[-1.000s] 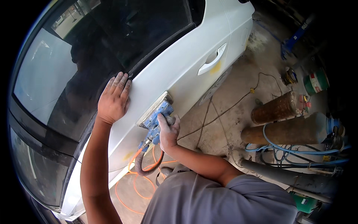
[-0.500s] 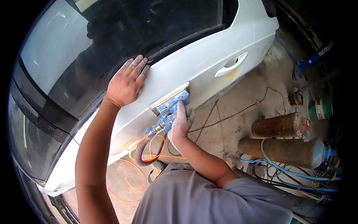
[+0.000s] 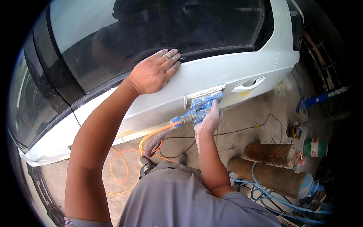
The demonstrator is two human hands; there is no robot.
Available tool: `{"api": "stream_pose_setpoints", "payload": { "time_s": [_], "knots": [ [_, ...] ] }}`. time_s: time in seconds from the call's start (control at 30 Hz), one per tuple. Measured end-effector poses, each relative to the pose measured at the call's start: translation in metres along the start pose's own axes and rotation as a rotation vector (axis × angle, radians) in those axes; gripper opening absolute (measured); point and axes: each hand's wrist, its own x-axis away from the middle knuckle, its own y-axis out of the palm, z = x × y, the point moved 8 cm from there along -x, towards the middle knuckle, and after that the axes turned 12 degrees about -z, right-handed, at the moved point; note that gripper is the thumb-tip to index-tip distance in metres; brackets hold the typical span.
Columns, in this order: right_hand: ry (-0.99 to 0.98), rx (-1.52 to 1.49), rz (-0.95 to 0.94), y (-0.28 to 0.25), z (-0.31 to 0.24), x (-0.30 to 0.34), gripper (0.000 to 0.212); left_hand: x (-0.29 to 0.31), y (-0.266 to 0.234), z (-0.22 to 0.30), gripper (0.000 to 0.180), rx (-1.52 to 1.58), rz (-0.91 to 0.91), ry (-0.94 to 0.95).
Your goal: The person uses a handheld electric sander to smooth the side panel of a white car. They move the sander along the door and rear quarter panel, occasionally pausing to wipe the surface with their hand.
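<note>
My right hand [image 3: 210, 118], dusted white, is closed round a blue pneumatic sander [image 3: 207, 101]. The sander's long flat pad [image 3: 193, 97] lies against the white car door [image 3: 166, 108], a little left of the door handle [image 3: 248, 85]. An orange air hose [image 3: 157, 131] and a ribbed grey dust hose [image 3: 155, 140] run from the tool toward my feet. Flat on the door's upper edge, just below the dark window [image 3: 162, 30], rests my left hand [image 3: 155, 72]. Its fingers are stretched out, dusty and hold nothing.
Two gas cylinders, one rusty red [image 3: 267, 154] and one brown with a blue top [image 3: 266, 176], lie on the floor at right. Blue hoses [image 3: 257, 181] tangle beside them. A green can [image 3: 315, 147] and a blue metal stand [image 3: 321, 99] are farther right. Orange hose loops lie near my feet.
Relative to the door, the sander in my right hand has moved right, closer to the handle. My left hand stays on the window edge. The whole view has shifted and turned slightly.
</note>
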Motion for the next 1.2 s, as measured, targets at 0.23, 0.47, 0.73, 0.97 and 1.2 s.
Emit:
{"api": "stream_pose_setpoints", "payload": {
  "time_s": [0.23,0.47,0.73,0.97,1.2],
  "knots": [
    [0.156,-0.07,-0.054,-0.017,0.019,-0.013,0.048,-0.002,0.005,0.001,0.045,-0.009,0.003,0.0],
    [0.059,-0.014,-0.011,-0.021,0.032,0.001,0.039,0.0,0.0,-0.002,0.048,0.013,0.003,-0.014],
    [0.016,-0.011,0.057,-0.016,0.037,0.024,0.032,-0.008,0.001,0.003,0.054,-0.008,-0.065,-0.027],
    [-0.064,0.143,0.128,-0.02,0.041,0.024,0.033,-0.015,-0.008,0.01,0.052,-0.028,-0.061,-0.029],
    [-0.115,0.188,0.006,-0.008,0.04,0.035,0.042,-0.023,-0.006,0.015,0.05,-0.109,-0.086,-0.019]
  ]
}}
